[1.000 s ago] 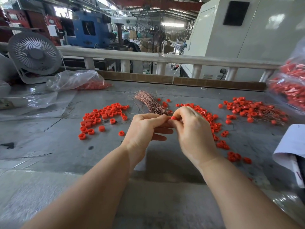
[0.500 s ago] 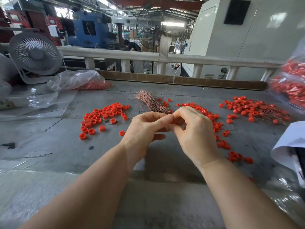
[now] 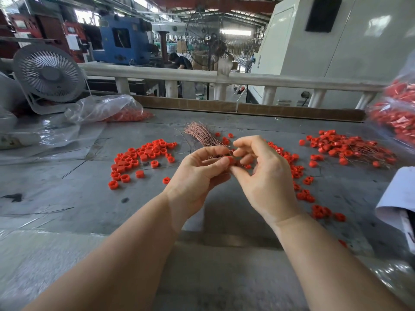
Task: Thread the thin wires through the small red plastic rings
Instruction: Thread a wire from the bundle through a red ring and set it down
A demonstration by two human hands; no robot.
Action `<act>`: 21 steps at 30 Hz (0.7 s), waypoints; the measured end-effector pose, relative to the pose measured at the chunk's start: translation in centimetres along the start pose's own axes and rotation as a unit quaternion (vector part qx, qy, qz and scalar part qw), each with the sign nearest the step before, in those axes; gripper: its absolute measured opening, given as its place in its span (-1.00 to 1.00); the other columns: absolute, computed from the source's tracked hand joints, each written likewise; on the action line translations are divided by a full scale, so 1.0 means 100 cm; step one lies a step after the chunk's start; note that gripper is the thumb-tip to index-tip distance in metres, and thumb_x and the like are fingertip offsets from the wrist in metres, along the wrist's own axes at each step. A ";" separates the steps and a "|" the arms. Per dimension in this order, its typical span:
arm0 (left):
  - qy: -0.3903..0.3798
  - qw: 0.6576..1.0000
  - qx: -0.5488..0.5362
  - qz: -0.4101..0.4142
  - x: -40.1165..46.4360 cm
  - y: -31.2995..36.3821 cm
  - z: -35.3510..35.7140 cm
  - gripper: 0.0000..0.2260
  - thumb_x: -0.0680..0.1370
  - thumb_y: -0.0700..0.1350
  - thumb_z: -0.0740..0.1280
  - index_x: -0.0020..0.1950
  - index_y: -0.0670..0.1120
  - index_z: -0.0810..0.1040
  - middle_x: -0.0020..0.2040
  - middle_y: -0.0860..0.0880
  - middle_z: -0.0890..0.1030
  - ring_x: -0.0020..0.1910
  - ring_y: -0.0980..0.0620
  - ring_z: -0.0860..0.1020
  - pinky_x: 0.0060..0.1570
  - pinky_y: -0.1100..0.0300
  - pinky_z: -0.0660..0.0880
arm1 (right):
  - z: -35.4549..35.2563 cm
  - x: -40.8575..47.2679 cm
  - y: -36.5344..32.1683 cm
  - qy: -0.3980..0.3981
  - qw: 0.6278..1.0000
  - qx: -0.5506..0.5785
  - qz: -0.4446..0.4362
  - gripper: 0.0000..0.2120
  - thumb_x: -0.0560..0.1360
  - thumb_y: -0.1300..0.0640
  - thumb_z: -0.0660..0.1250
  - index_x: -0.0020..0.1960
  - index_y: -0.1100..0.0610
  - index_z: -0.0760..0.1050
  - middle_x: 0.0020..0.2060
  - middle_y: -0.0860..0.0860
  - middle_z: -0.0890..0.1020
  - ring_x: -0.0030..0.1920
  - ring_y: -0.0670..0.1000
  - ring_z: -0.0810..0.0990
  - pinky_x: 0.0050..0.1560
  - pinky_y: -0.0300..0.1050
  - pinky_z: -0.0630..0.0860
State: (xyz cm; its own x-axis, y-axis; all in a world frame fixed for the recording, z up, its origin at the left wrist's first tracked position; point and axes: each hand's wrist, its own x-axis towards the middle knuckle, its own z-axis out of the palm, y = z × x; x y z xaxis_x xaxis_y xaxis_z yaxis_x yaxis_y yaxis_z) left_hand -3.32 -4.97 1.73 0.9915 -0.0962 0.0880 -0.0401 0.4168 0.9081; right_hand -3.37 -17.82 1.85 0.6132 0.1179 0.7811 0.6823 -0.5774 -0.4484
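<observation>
Small red plastic ring (image 3: 231,160): one, pinched between the fingertips of both hands at frame centre; details mostly hidden.

Loose small red plastic rings (image 3: 139,157): short open cylinders, scattered flat on the grey surface at 10 o'clock of the hands.

Bundle of thin copper-coloured wires (image 3: 203,135): fanned, lying at 12 o'clock.

Rings already carrying wires (image 3: 345,148): heaped at 2 o'clock.

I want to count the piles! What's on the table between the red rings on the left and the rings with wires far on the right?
In the head view, a bundle of thin copper wires, more loose red rings, and both hands.
</observation>
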 end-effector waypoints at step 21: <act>0.057 0.995 0.072 0.044 -0.004 0.004 0.003 -0.84 0.47 -0.43 0.30 -0.14 -0.19 0.43 -0.34 -0.13 0.55 -0.44 0.07 0.56 -0.31 0.25 0.58 | 0.001 0.001 0.002 -0.017 0.999 0.016 0.039 -0.79 0.32 0.28 0.49 -0.12 0.09 0.53 -0.31 -0.09 0.54 -0.31 -0.05 0.50 -0.25 -0.29 0.45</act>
State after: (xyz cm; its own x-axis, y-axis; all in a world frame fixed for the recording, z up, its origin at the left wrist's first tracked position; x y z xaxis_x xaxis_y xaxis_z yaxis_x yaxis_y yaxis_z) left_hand -3.77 -5.02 2.13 0.9906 0.0412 0.1302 -0.1365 0.2848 0.9488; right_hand -3.13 -17.84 1.79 0.6784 0.1018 0.7276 0.6438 -0.5596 -0.5219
